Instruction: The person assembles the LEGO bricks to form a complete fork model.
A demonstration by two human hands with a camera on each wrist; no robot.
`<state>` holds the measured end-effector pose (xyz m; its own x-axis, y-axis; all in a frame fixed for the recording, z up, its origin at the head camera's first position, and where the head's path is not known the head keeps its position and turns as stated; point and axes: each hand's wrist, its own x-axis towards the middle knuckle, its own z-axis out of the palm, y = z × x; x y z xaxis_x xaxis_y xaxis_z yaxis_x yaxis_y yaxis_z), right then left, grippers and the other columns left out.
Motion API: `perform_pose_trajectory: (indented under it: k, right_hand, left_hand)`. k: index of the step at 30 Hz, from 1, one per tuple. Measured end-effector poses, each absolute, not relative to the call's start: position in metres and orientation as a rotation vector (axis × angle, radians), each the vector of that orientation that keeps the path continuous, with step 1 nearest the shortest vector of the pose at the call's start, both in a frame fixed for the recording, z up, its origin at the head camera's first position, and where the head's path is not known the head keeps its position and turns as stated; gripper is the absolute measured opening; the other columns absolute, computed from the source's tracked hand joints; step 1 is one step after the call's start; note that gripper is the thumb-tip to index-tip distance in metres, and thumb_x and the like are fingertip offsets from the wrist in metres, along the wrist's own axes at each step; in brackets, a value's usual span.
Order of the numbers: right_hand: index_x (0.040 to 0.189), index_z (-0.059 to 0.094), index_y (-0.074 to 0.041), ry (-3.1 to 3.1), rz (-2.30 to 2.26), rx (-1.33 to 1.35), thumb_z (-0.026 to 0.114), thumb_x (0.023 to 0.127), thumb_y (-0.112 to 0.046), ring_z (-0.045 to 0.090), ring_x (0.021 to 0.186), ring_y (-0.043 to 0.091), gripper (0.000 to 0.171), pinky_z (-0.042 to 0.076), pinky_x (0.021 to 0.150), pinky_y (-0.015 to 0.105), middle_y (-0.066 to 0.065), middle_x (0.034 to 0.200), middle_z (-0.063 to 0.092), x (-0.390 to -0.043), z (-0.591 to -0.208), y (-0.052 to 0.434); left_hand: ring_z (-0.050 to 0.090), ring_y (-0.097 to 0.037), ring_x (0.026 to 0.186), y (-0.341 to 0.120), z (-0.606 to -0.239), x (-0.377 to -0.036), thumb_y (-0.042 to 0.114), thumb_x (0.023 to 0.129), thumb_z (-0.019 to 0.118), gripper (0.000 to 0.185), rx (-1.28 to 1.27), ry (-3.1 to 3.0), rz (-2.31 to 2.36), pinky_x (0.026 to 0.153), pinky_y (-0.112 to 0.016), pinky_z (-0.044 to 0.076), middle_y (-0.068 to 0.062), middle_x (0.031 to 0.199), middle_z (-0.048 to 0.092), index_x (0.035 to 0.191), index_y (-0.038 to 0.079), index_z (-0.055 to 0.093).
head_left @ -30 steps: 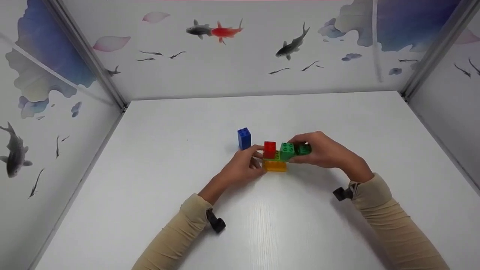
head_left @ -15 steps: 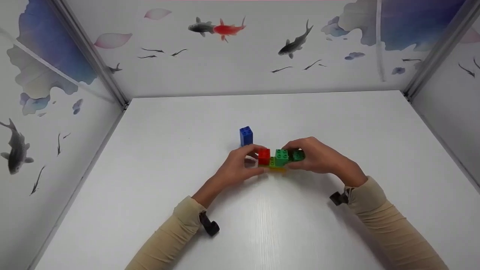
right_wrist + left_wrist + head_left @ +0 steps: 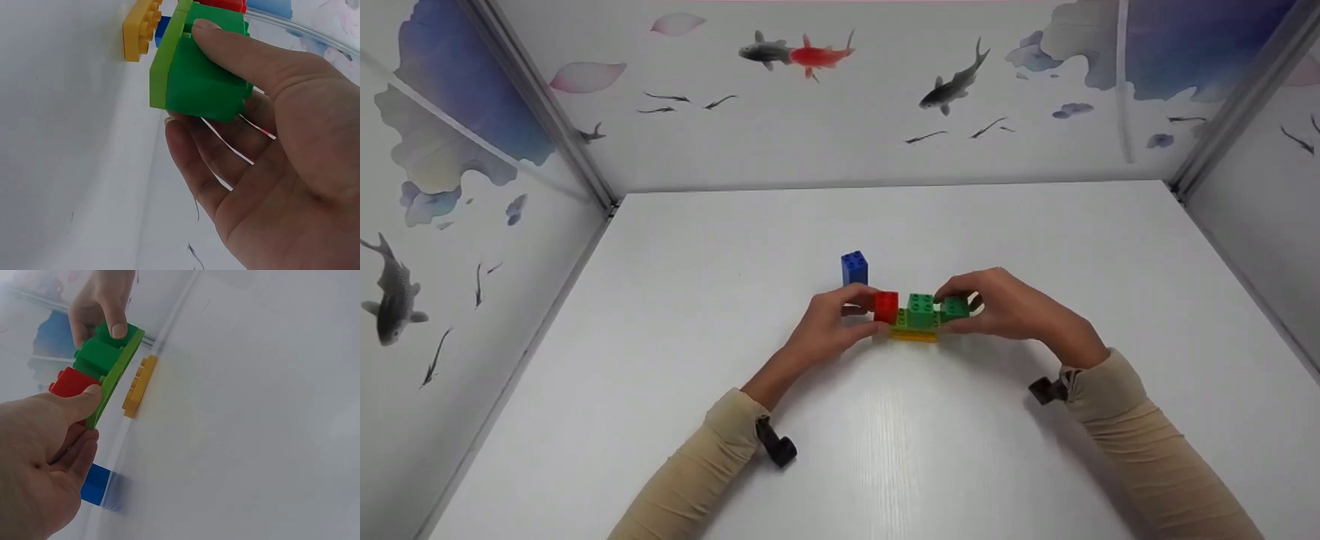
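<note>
Two hands share one brick assembly: we see the left hand pinching its red brick end, thumb on the lime-green plate, while the right hand has its grip clasped round the dark green brick end. The assembly hangs just above a yellow plate lying on the tabletop, a blue brick standing near.

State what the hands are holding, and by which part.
Both hold the brick assembly: left hand pinches its red-brick end, right hand its green-brick end.
</note>
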<state>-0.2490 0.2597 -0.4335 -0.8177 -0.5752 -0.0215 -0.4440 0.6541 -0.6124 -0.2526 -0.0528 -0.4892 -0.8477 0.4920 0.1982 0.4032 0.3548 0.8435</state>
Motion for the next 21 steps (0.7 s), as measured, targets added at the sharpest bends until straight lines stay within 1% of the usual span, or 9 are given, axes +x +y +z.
perform_pose_trajectory:
  k: [6,15,21]
  right_hand:
    - [0.129,0.076,-0.012,2.645,-0.855,-0.770,0.089,0.091,-0.016,0.074,0.109,0.023,0.041,0.064,0.097,0.046,0.003,0.120,0.080,-0.250,-0.429,0.270]
    - [0.131,0.072,-0.009,2.623,-0.752,-0.711,0.088,0.092,-0.020,0.074,0.112,0.025,0.044,0.063,0.100,0.050,0.007,0.123,0.078,-0.250,-0.433,0.272]
    - [0.132,0.071,-0.009,2.615,-0.746,-0.697,0.087,0.093,-0.022,0.074,0.112,0.024,0.044,0.062,0.100,0.051,0.007,0.122,0.078,-0.251,-0.437,0.270]
  left_hand:
    - [0.072,-0.018,0.124,-0.057,-0.492,-0.255,0.010,0.097,0.082,0.042,0.807,2.528,1.510,0.108,-0.030,0.059,-0.003,0.137,0.074,0.137,0.013,0.068]
    - [0.073,-0.019,0.125,-0.054,-0.493,-0.253,0.015,0.095,0.085,0.043,0.797,2.528,1.485,0.108,-0.034,0.059,-0.001,0.137,0.075,0.135,0.018,0.070]
    - [0.074,-0.019,0.124,-0.053,-0.494,-0.252,0.017,0.095,0.085,0.043,0.763,2.535,1.457,0.109,-0.035,0.059,-0.002,0.135,0.076,0.136,0.017,0.070]
